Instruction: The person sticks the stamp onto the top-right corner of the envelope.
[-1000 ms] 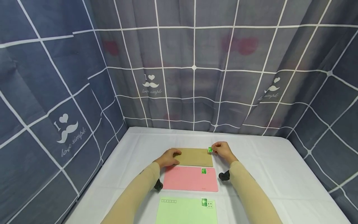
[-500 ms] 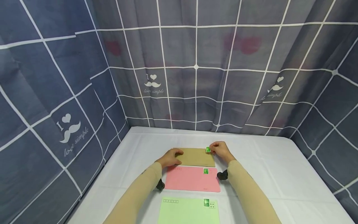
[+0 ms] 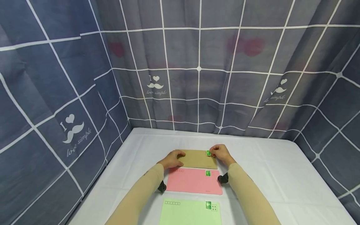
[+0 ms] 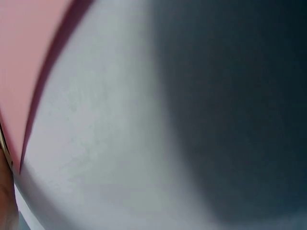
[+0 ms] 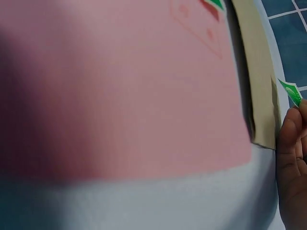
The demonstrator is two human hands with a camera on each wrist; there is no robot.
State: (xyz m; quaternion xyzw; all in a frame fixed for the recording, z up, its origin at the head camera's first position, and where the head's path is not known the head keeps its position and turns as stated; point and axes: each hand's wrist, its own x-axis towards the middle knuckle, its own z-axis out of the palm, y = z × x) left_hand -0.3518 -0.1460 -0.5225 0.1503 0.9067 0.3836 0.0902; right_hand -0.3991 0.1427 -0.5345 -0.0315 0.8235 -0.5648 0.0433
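In the head view my left hand (image 3: 171,159) rests on the left end of a brown envelope (image 3: 198,159), thumb and fingers spread apart on it. At the envelope's upper right corner, my right hand (image 3: 221,152) pinches a small green postage stamp (image 3: 208,153) by its edge. The right wrist view shows the stamp (image 5: 291,92) tilted up from the fingertips, close over the brown envelope (image 5: 261,76). Only a sliver of the left hand (image 4: 6,196) enters the left wrist view.
Below the brown envelope lies a pink envelope (image 3: 194,182) with a green stamp (image 3: 208,173) at its upper right. Nearer still is a light green envelope (image 3: 189,214), also stamped. All lie on a white-covered table (image 3: 281,181), with a dark grid-patterned curtain (image 3: 182,81) around it.
The right hand has moved slightly left with the stamp, so it sits further in over the brown envelope's corner. The left hand stays in place; the head view has shifted slightly.
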